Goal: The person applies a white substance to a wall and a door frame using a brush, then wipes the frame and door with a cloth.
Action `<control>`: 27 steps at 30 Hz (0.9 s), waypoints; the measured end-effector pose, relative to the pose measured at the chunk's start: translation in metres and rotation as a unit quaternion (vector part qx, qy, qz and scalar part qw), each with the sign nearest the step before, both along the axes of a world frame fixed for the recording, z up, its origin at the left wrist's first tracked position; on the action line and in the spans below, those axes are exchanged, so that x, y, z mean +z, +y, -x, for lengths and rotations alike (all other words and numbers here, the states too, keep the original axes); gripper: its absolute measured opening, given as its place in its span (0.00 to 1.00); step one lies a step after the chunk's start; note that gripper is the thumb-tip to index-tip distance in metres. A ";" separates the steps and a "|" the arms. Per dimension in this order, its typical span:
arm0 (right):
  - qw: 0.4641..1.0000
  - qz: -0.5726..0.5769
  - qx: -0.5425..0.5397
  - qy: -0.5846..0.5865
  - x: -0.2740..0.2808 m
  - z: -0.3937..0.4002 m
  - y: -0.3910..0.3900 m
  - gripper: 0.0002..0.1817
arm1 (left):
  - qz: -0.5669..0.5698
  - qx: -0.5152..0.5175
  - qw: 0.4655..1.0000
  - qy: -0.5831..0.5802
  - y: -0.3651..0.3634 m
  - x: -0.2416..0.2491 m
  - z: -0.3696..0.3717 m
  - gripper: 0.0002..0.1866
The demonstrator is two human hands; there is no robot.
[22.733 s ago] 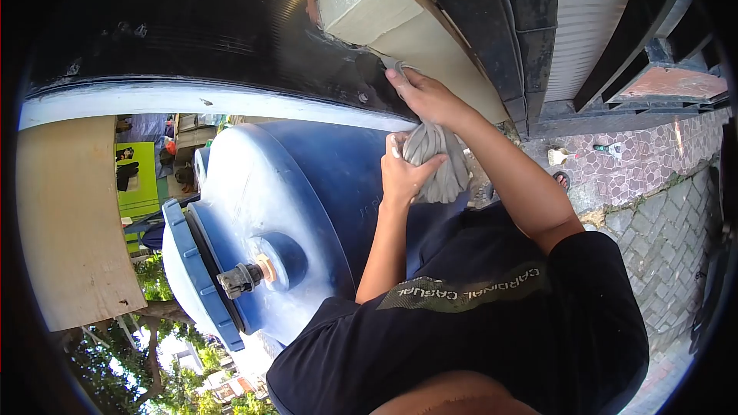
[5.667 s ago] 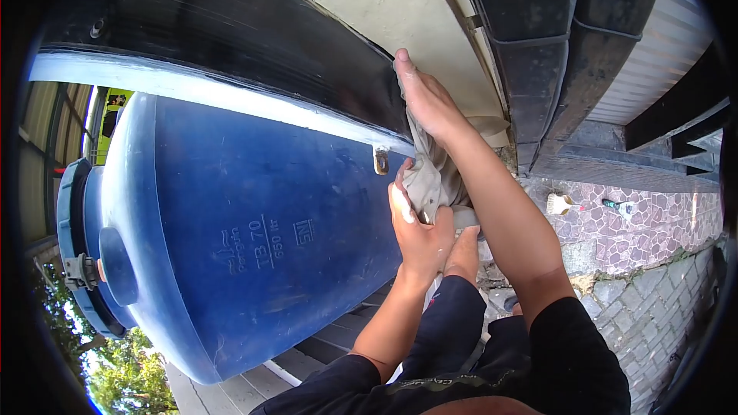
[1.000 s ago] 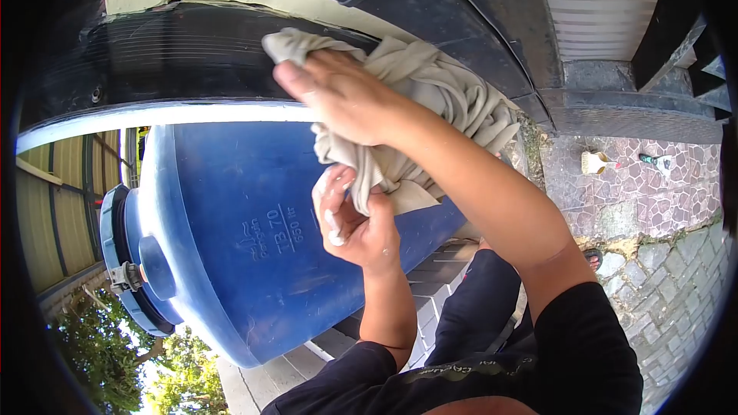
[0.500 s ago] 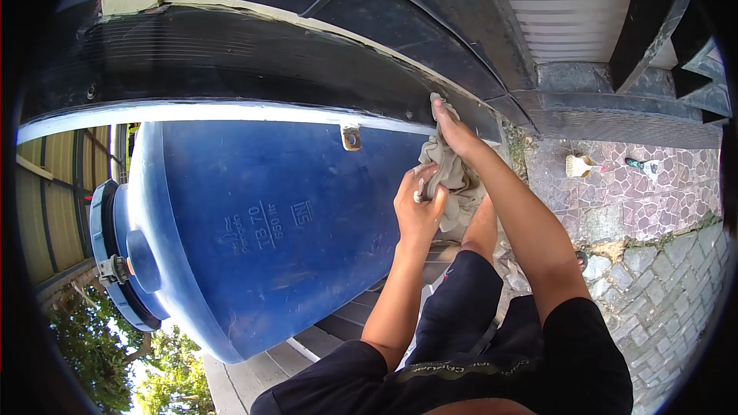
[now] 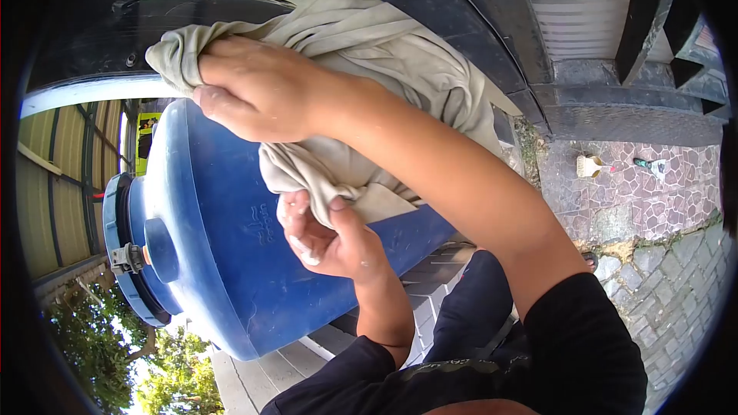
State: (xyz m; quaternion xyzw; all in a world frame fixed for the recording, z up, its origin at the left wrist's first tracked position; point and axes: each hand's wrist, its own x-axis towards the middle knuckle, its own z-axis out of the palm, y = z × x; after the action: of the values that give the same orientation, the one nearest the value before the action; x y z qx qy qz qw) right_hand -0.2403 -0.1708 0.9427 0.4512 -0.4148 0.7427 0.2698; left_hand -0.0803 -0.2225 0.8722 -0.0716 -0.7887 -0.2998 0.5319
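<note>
A pale grey-beige cloth (image 5: 430, 69) is spread out in loose folds in front of a blue water tank (image 5: 254, 277). My right hand (image 5: 261, 88) grips one bunched end of it at the upper left, its fingers partly hidden in the fabric. Lower down, my left hand (image 5: 330, 238) pinches a folded corner between thumb and fingers. White smears show on the left fingertips. The cloth covers part of the white-edged dark panel behind it, and my right forearm crosses in front of it.
The tank's dark blue lid (image 5: 131, 250) faces left, with a clamp on its rim. Black metal beams (image 5: 649, 23) stand at the upper right. Patterned paving (image 5: 661, 200) and grey pavers (image 5: 669, 284) lie to the right, with a pale brush-like item (image 5: 588, 167) on the ground.
The bunched cloth has opened out wide. My right hand has swung far left with one end, and my left hand has moved left and slightly down with a corner.
</note>
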 end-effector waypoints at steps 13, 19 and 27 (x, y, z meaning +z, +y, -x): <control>0.910 -0.117 -0.073 -0.390 -0.213 0.010 -0.025 0.25 | 0.022 -0.057 0.966 -0.253 -0.020 -0.073 0.007 0.16; 0.833 -0.160 -0.022 -0.530 -0.324 0.010 -0.028 0.23 | 0.011 -0.084 0.933 -0.349 -0.014 -0.138 0.021 0.15; 0.728 -0.247 0.029 -0.640 -0.434 0.001 -0.018 0.26 | 0.037 -0.061 0.897 -0.436 -0.021 -0.204 0.026 0.13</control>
State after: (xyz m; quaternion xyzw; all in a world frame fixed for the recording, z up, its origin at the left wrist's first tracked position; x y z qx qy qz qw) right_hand -0.2411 -0.1885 0.5091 -0.0681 -0.6443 0.7345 -0.2019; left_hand -0.1063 -0.2437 0.6685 -0.0017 -0.9462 -0.3034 0.1123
